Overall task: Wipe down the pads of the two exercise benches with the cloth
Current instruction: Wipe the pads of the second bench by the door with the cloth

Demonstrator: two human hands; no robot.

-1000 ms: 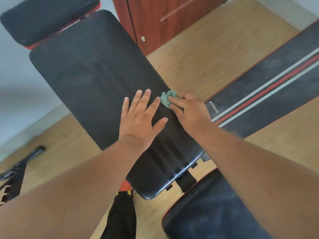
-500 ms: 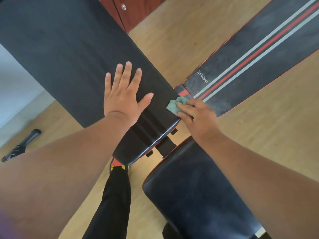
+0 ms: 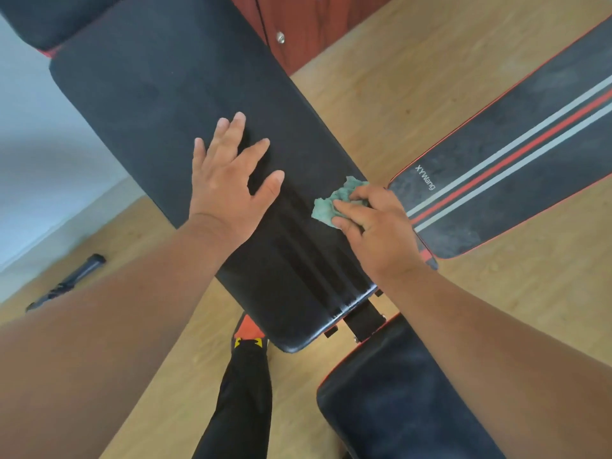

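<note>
Green cloth (image 3: 334,203), pinched by right hand (image 3: 374,226), is back from the edge onto black back pad (image 3: 165,94) at frame centre; left hand (image 3: 228,180) stays spread flat, so I see wiping ongoing.

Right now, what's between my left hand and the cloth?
In the head view, only bare black pad separates the left hand from the cloth under the right hand.

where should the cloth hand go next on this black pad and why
Probably sweep the right hand and its green cloth leftward across the plain black pad. The cloth sits at the pad's right edge, the left hand lies flat on the pad, and the pad ahead looks dusty.
</note>
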